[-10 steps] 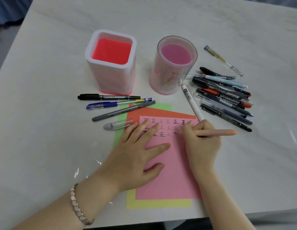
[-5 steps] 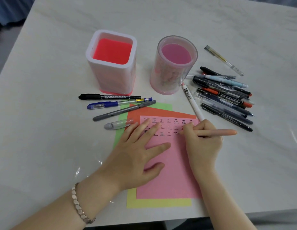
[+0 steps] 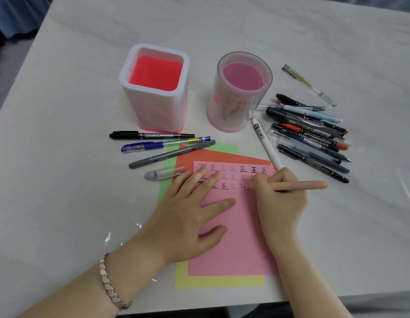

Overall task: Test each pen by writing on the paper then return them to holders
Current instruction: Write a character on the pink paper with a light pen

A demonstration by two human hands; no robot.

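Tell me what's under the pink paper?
An orange sheet, a green sheet and a yellow sheet peek out from under the pink paper. Their middles are covered, so anything beneath is hidden.

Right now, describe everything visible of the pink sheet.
The pink sheet is plain matte paper lying flat on top of a stack, an orange sheet showing above it and a yellow sheet below. Three rows of handwritten characters run across its top; the lower part is blank. The left hand rests flat on it, and the right hand holds a peach pen with its tip in the third row.
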